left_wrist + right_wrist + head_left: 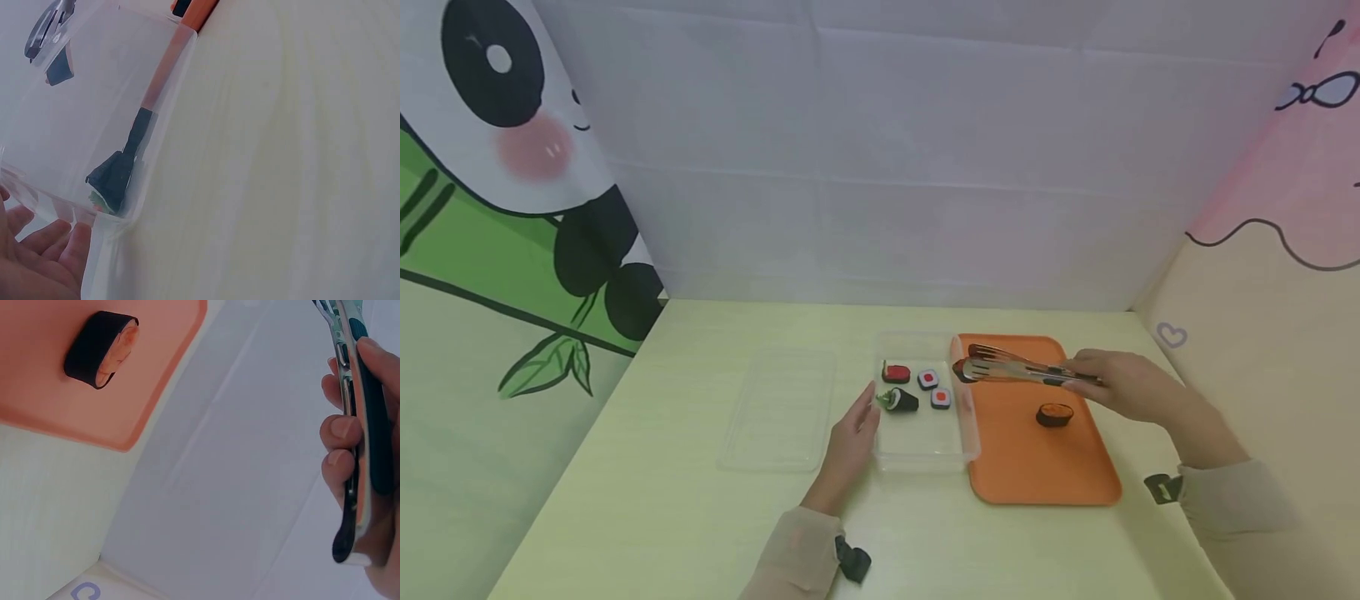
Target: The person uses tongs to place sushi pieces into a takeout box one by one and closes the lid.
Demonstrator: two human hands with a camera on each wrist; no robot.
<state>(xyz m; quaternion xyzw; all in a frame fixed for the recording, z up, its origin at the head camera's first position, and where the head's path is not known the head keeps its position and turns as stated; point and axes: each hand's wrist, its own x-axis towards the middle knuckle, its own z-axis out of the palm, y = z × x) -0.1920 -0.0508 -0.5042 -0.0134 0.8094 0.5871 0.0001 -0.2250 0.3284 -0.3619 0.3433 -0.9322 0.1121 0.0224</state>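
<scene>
My left hand (852, 433) rests its fingers against the left wall of a clear plastic container (917, 457). Inside lie a red-topped sushi piece (896, 372), a green-tipped hand roll (898, 400) and two small sushi rolls, an upper roll (928, 379) and a lower roll (941, 398). In my right hand (1127, 385) I grip metal tongs (1015, 368) with dark handles. Their tips hover over the container's right rim, with a small dark piece (962, 372) at them; its kind is unclear. One orange-topped sushi piece (103, 350) wrapped in black sits on the orange tray (1037, 475).
To the left of the container a clear lid (781, 408) lies flat on the pale table (662, 517). The tray's left edge runs under or against the container's right side. A white backdrop (880, 208) rises behind the table, with printed panels at both sides.
</scene>
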